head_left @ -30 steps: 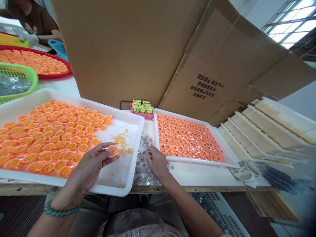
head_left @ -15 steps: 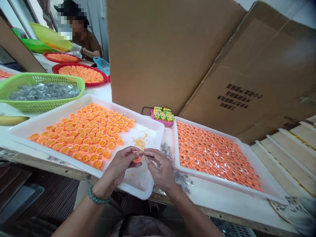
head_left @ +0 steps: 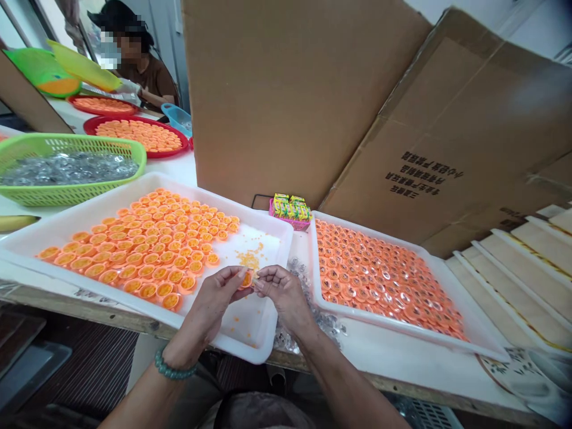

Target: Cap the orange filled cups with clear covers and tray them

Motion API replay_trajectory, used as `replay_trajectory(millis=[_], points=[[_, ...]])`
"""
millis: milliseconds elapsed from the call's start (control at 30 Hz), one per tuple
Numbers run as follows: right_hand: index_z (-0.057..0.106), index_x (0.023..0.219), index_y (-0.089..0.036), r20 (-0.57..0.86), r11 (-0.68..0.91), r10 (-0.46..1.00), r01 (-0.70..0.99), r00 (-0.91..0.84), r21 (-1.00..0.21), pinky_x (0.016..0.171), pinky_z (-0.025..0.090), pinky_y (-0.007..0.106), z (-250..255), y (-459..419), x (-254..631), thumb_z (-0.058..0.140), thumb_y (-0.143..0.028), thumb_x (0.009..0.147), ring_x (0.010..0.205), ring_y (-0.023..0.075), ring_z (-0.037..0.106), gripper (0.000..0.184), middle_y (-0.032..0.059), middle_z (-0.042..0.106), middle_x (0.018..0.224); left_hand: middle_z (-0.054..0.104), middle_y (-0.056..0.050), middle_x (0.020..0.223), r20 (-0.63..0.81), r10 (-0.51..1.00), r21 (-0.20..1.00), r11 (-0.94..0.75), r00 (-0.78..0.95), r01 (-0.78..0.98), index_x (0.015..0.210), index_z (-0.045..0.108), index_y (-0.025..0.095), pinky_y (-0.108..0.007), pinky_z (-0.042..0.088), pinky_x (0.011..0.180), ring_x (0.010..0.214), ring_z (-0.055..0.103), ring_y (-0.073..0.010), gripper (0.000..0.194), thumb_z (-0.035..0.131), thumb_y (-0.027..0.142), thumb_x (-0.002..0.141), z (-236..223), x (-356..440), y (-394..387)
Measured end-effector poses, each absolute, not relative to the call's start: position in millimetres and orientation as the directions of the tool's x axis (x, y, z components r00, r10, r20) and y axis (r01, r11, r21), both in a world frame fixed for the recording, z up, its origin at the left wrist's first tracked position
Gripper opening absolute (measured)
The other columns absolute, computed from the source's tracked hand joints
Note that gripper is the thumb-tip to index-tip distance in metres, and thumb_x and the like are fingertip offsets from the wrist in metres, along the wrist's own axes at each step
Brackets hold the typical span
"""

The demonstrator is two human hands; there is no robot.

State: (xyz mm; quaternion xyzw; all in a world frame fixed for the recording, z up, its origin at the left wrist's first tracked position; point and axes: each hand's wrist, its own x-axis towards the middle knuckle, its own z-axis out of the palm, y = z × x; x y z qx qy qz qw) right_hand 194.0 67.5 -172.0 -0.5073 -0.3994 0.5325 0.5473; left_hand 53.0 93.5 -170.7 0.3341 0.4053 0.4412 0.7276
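My left hand (head_left: 220, 296) is closed, with thumb and fingers pinching a small round orange cup (head_left: 245, 279) by its side. The cup is tilted so its orange inside shows. Against its right edge, the fingertips of my right hand (head_left: 283, 295) are pinched together; whatever they hold is too small to make out. Both hands are over the right end of a white tray (head_left: 268, 235), where many similar orange cups (head_left: 147, 256) stand packed together on the left. Loose orange-yellow bits (head_left: 250, 257) lie scattered on its bare part.
Clear plastic pieces (head_left: 328, 328) lie between the trays. A second white tray (head_left: 485, 345) holds orange cups with clear covers. Back left are a green basket (head_left: 67, 193) of clear pieces and red trays (head_left: 167, 152). Cardboard (head_left: 290, 101) stands behind. A co-worker (head_left: 149, 77) holds a yellow basin (head_left: 84, 65).
The cup has turned so its inside faces me more, and my right fingertips have curled in beside it. The co-worker's yellow and green basins have shifted. The whole view has swung slightly.
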Motion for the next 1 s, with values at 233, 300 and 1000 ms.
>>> replay_trajectory(millis=[233,300,1000], points=[[0.066,0.089,-0.019,-0.066,-0.051,0.994,-0.158,0.092,-0.986,0.064,0.052,0.026,-170.8,67.5,204.7,0.072,-0.029,0.067,0.064,0.0111,0.061,0.024,-0.0009,0.062,0.076,0.069,-0.010,0.093,-0.309,0.887,0.773,0.444,0.343,-0.453,0.086,0.069,0.012,-0.038,0.050,0.086,0.083,0.065,-0.0219,0.026,0.070,0.032,0.069,-174.3,48.5,94.6],[0.064,0.084,-0.018,-0.074,-0.055,0.992,-0.174,0.103,-0.983,0.063,0.053,0.026,-169.6,67.5,205.3,0.074,-0.028,0.065,0.062,0.0112,0.062,0.024,-0.0013,0.062,0.074,0.069,-0.010,0.092,-0.322,0.880,0.775,0.457,0.349,-0.437,0.087,0.069,0.012,-0.038,0.050,0.085,0.081,0.065,-0.0212,0.026,0.071,0.030,0.068,-174.1,48.2,94.2],[0.070,0.079,-0.015,-0.186,-0.174,0.978,0.123,-0.093,-0.977,0.058,0.050,0.025,-154.3,97.9,213.8,0.078,-0.031,0.058,0.056,0.0105,0.058,0.027,-0.0007,0.064,0.065,0.069,-0.007,0.084,-0.296,0.868,0.815,0.447,0.398,-0.369,0.087,0.069,0.014,-0.032,0.051,0.080,0.078,0.064,-0.0188,0.025,0.072,0.032,0.069,-175.2,47.6,94.6]])
